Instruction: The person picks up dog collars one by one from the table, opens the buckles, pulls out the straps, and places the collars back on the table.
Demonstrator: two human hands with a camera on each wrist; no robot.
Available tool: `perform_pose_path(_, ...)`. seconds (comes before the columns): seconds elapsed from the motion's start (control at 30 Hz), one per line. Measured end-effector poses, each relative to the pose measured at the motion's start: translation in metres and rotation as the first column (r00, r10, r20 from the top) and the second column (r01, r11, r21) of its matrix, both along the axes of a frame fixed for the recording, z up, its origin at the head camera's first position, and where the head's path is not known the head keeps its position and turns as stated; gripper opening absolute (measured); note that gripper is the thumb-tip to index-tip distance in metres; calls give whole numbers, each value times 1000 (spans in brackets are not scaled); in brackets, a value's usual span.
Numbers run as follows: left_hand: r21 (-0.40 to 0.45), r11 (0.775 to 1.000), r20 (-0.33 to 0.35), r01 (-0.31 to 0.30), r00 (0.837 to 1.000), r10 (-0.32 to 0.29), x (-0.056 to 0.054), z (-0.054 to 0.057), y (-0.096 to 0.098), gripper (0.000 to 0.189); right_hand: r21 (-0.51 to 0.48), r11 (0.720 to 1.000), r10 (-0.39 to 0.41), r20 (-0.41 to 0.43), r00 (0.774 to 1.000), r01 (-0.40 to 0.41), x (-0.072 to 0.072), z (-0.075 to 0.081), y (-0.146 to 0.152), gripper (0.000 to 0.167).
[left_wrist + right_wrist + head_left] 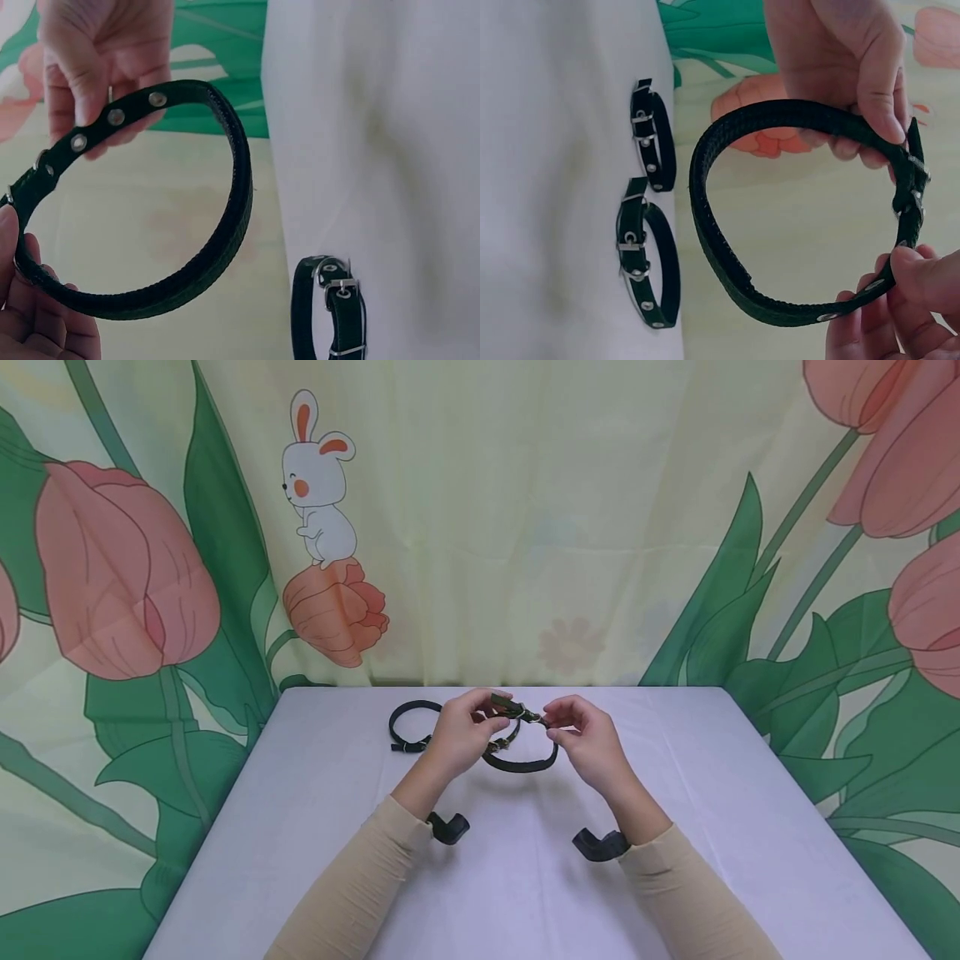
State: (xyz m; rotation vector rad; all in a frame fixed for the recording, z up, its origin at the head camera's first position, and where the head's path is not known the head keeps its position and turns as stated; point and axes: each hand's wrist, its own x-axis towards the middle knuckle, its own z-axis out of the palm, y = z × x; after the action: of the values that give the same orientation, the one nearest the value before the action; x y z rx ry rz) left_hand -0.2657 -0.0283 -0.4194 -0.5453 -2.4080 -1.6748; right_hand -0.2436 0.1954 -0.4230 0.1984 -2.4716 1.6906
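Note:
A dark green-black collar [525,767] with a metal buckle and round studs is held up in a buckled loop between both hands. My left hand [461,735] pinches it beside the buckle, thumb on one face and fingers behind. With thumb and fingers my right hand [588,739] grips the studded strap a short way from the buckle. In the left wrist view the loop [244,165] stands wide, its inner lining showing. The right wrist view shows the buckle end under the left hand [847,67] and the studs beside the right hand [922,300].
Two similar buckled collars lie on the white table: one [667,142] at the far left, another [673,262] nearer the hands, partly hidden by them in the head view. Behind the table [300,860] hangs a printed curtain [480,527]. Each wrist carries a black camera mount [600,845].

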Motion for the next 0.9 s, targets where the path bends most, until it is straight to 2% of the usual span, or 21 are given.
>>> perform_pose_path(0.13,0,1000,-1,3,1000,-3,-1,1,-6,36,16,1000,-20,-12,1000,20,-1,-2,1,29)
perform_pose_path(0.37,-36,999,-6,22,1000,-22,-1,2,-13,31,36,999,-15,17,1000,14,-1,-3,1,29)
perform_pose_path(0.6,-54,997,-2,49,999,-49,-1,1,-13,28,59,998,-1,27,1000,-1,-1,-1,-2,30)
perform_pose_path(0.9,-69,995,-12,76,997,-77,1,0,-10,28,70,998,-2,-16,1000,3,-1,4,-10,28)
